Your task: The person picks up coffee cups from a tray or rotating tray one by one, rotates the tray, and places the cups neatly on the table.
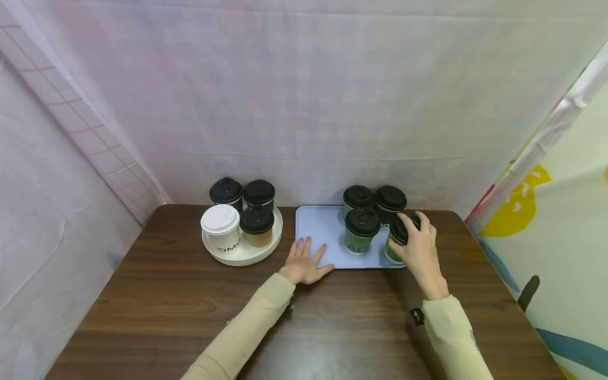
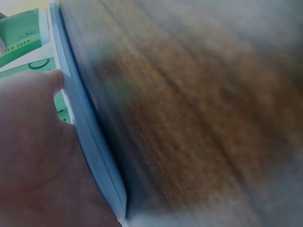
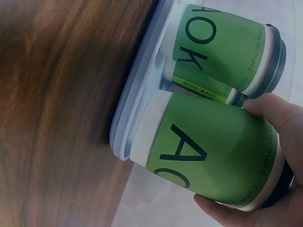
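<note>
My right hand [image 1: 421,256] grips a green paper coffee cup [image 3: 213,151] with a black lid, thumb on one side and fingers on the other. This cup is at the front right corner of a light blue rectangular tray [image 1: 315,221]; whether its base touches the tray is unclear. Beside it on the tray stands another green cup [image 1: 357,241], with two more black-lidded cups [image 1: 390,199] behind. My left hand [image 1: 306,265] lies with fingers spread over the tray's front left corner. In the left wrist view, its thumb [image 2: 54,81] is at the tray's rim.
Left of the blue tray, a round white tray [image 1: 241,261] carries a white-lidded cup [image 1: 220,227], a brown cup [image 1: 258,237] and two black-lidded cups [image 1: 227,191]. Both trays stand near the back edge of a dark wooden table [image 1: 342,327]. A pale curtain [image 1: 304,105] hangs behind.
</note>
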